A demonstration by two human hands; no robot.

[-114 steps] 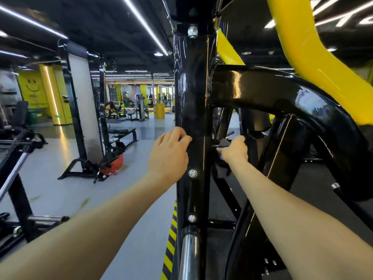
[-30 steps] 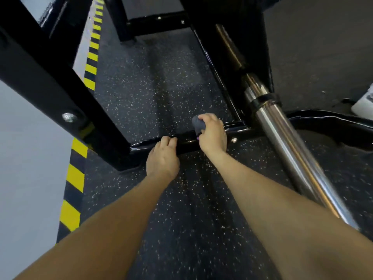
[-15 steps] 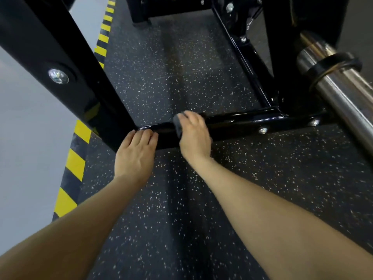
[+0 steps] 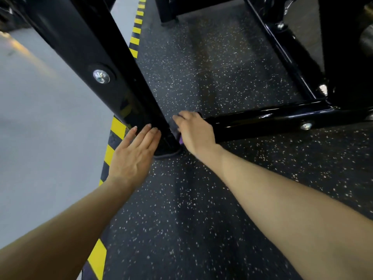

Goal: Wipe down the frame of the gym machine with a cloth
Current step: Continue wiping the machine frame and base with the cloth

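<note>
Right hand (image 4: pixel 196 134) has slid left along the floor crossbar (image 4: pixel 262 123) since half a second ago, now at the joint with the slanted upright (image 4: pixel 96 57). Its fingers curl over a bunched cloth (image 4: pixel 177 131), only a dark-purple edge showing, pressed on the bar end. Left hand (image 4: pixel 134 156) has gone flat, fingers straight and together against the upright's foot. The crossbar pass looks finished; likely the upright base is next.
</note>
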